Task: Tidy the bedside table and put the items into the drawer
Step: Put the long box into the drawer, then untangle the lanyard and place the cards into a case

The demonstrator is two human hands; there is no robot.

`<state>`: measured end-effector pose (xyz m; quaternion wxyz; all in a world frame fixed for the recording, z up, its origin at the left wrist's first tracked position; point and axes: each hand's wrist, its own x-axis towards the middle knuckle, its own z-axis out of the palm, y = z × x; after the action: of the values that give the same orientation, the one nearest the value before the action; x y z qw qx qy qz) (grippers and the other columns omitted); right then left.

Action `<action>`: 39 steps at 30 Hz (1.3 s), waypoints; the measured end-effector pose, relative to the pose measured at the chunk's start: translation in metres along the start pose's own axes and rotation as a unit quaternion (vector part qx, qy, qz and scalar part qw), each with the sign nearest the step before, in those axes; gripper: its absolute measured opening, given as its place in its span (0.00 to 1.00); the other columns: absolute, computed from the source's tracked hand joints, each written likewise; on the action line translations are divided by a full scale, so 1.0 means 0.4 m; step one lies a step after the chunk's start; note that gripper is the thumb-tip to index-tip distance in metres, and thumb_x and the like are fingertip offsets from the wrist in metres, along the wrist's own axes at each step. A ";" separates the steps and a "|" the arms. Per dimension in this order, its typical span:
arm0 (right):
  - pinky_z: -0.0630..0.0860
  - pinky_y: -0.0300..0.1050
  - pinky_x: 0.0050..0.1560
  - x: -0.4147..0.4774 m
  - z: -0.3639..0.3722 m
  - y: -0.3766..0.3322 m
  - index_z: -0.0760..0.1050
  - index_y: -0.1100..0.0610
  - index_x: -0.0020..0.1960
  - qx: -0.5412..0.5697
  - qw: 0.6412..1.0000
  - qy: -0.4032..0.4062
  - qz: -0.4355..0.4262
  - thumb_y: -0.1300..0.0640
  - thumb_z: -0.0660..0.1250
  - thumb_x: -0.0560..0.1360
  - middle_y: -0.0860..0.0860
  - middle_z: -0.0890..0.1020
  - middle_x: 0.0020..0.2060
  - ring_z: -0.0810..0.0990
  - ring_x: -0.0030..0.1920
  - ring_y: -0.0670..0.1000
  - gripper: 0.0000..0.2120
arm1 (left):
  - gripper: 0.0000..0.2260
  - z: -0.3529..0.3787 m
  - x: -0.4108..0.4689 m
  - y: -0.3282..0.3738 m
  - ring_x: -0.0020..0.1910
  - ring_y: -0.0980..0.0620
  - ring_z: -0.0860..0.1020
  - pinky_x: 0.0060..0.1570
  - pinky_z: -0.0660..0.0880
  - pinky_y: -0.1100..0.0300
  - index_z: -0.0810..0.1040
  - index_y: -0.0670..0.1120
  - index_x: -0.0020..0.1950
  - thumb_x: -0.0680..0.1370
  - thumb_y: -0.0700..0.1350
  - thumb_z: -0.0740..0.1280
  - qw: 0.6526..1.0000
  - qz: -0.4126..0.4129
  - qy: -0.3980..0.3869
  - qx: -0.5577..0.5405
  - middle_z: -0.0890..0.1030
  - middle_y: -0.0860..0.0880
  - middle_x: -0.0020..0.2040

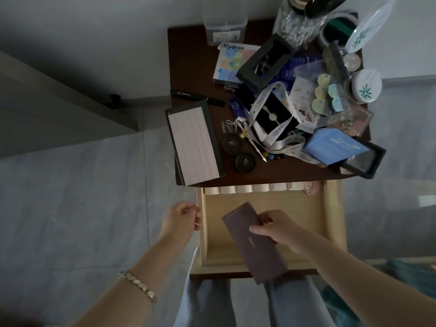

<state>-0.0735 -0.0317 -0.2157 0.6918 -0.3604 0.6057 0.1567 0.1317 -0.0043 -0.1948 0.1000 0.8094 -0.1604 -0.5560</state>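
The right hand (280,230) grips a long, flat maroon case (254,241) over the open pale wooden drawer (330,220). The left hand (182,219) hangs loosely curled, empty. Next move, likely: lower and release the case.

One desk (188,67) carries two round black tins (232,143) (245,161), two white lids with green marks (366,87) (368,27), two black frame boxes (265,60) (364,159), one Hydron box (230,62), one blue box (335,147), one black pen (197,96), one gridded pad (193,142), one glass jar (297,22) and one clear plastic box (225,24). Below: one drawer (330,220), two hands (184,218) (276,230), one brown case (254,241), one bracelet (139,286).
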 end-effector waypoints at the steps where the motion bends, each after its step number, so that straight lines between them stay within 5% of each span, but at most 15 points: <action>1: 0.76 0.41 0.44 0.038 0.017 0.020 0.76 0.55 0.52 0.021 1.000 0.013 0.019 0.54 0.69 0.73 0.48 0.81 0.43 0.79 0.45 0.47 0.09 | 0.07 0.007 0.025 -0.021 0.34 0.53 0.74 0.30 0.70 0.65 0.75 0.44 0.50 0.80 0.38 0.57 1.000 -0.023 0.002 0.003 0.76 0.48 0.37; 5: 0.79 0.50 0.50 0.175 0.092 0.056 0.75 0.57 0.57 0.140 0.985 0.079 0.060 0.54 0.70 0.72 0.53 0.81 0.47 0.80 0.48 0.53 0.15 | 0.13 0.041 0.126 -0.086 0.41 0.52 0.74 0.45 0.72 0.55 0.71 0.46 0.63 0.79 0.41 0.58 0.998 -0.045 0.001 0.039 0.75 0.51 0.42; 10: 0.77 0.47 0.52 0.295 0.177 0.070 0.73 0.56 0.62 0.097 0.984 0.141 0.055 0.53 0.69 0.73 0.53 0.80 0.53 0.79 0.52 0.53 0.19 | 0.17 0.064 0.202 -0.122 0.52 0.49 0.75 0.57 0.74 0.49 0.66 0.50 0.69 0.80 0.41 0.56 0.998 -0.012 -0.011 0.055 0.74 0.46 0.63; 15: 0.76 0.43 0.47 0.326 0.237 0.080 0.69 0.53 0.67 -0.024 0.984 0.169 0.060 0.58 0.60 0.78 0.52 0.77 0.57 0.78 0.52 0.53 0.18 | 0.18 0.068 0.216 -0.142 0.40 0.59 0.74 0.41 0.73 0.60 0.66 0.52 0.70 0.80 0.40 0.55 0.998 0.023 -0.015 0.052 0.72 0.48 0.67; 19: 0.74 0.39 0.37 0.329 0.246 0.111 0.67 0.50 0.68 0.001 0.992 0.116 0.054 0.61 0.55 0.79 0.51 0.78 0.55 0.78 0.44 0.50 0.19 | 0.20 0.075 0.218 -0.155 0.39 0.62 0.73 0.38 0.72 0.63 0.65 0.53 0.71 0.80 0.39 0.55 0.999 0.024 -0.012 0.044 0.70 0.49 0.69; 24: 0.76 0.50 0.53 0.291 0.187 0.074 0.69 0.57 0.65 -0.084 0.993 0.065 0.056 0.60 0.53 0.79 0.56 0.78 0.54 0.77 0.51 0.54 0.16 | 0.21 0.061 0.199 -0.139 0.48 0.57 0.73 0.45 0.70 0.61 0.64 0.51 0.72 0.80 0.37 0.55 0.999 -0.006 -0.032 0.024 0.70 0.49 0.69; 28: 0.72 0.41 0.38 0.131 0.130 -0.054 0.74 0.53 0.56 -0.121 0.970 0.190 -0.096 0.59 0.55 0.78 0.50 0.79 0.46 0.77 0.41 0.49 0.11 | 0.21 0.013 0.143 -0.081 0.54 0.54 0.73 0.45 0.71 0.64 0.67 0.47 0.69 0.79 0.32 0.52 0.990 0.017 0.118 -0.077 0.73 0.47 0.65; 31: 0.70 0.36 0.38 0.012 0.102 -0.174 0.75 0.54 0.54 -0.123 0.917 0.276 -0.259 0.60 0.60 0.76 0.47 0.77 0.48 0.74 0.42 0.45 0.09 | 0.18 -0.047 0.099 -0.006 0.55 0.51 0.74 0.45 0.69 0.65 0.70 0.44 0.65 0.78 0.32 0.52 0.961 0.063 0.225 -0.148 0.76 0.45 0.59; 33: 0.72 0.38 0.46 -0.010 0.091 -0.249 0.71 0.54 0.61 -0.127 0.898 0.307 -0.288 0.56 0.62 0.76 0.49 0.73 0.55 0.73 0.50 0.46 0.14 | 0.13 -0.074 0.079 0.053 0.53 0.51 0.76 0.40 0.71 0.66 0.73 0.45 0.60 0.80 0.37 0.55 0.956 0.089 0.208 -0.188 0.77 0.47 0.54; 36: 0.69 0.46 0.58 0.010 0.106 -0.351 0.57 0.53 0.71 -0.167 0.920 0.282 -0.217 0.46 0.64 0.74 0.53 0.66 0.65 0.67 0.63 0.52 0.30 | 0.09 -0.097 0.059 0.135 0.51 0.54 0.78 0.49 0.74 0.58 0.75 0.50 0.51 0.81 0.45 0.55 0.963 0.093 0.104 -0.230 0.79 0.51 0.51; 39: 0.68 0.49 0.60 0.059 0.150 -0.395 0.48 0.53 0.73 -0.256 0.908 0.291 -0.159 0.39 0.65 0.70 0.58 0.65 0.64 0.66 0.64 0.57 0.41 | 0.17 -0.106 0.052 0.178 0.57 0.53 0.76 0.56 0.70 0.57 0.75 0.45 0.61 0.82 0.50 0.51 0.969 0.074 0.031 -0.235 0.78 0.50 0.57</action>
<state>0.0784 -0.1046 -0.1891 0.3845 -0.6465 0.6538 0.0827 0.1676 -0.0790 -0.1733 0.3333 0.7658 -0.0809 -0.5440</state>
